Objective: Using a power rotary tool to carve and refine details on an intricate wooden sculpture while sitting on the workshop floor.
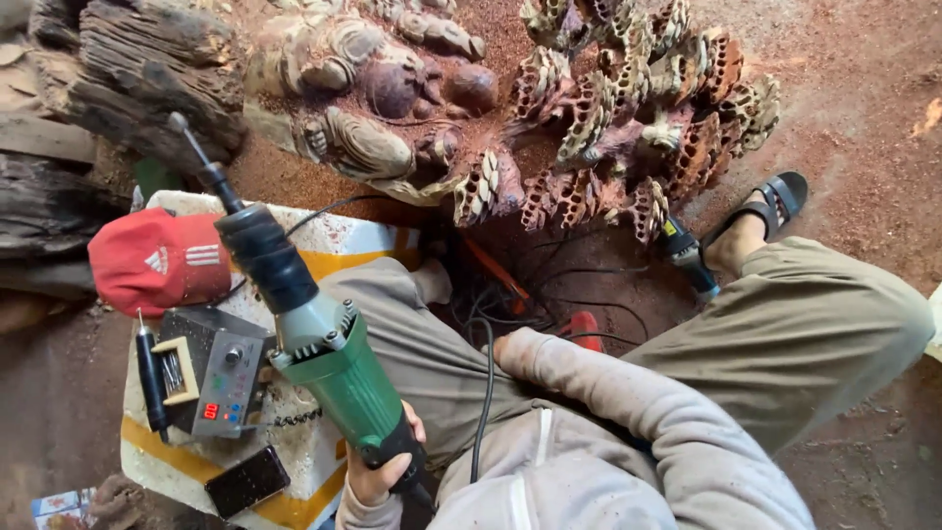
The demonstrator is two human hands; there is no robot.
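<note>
L hand (378, 471) wrapped round rear grip of green die grinder (324, 348), bit up-left, tool over left thigh. R hand hidden down btwn knees, grip can't tell. Low white-yellow tabletop (324, 240) at left: red cap (152, 260), grey control box (221, 378), black phone (247, 481), small black handpiece (149, 373). Ahead on dusty floor: carved wood sculpture (549, 118). Black cords (510, 294) tangled btwn legs.

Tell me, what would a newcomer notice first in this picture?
First, the green grinder in the left hand at lower centre, its bit pointing up-left. Then the large wood carving across the top, on ground covered with reddish sawdust. A red cap lies at left, beside a grey control box.
</note>
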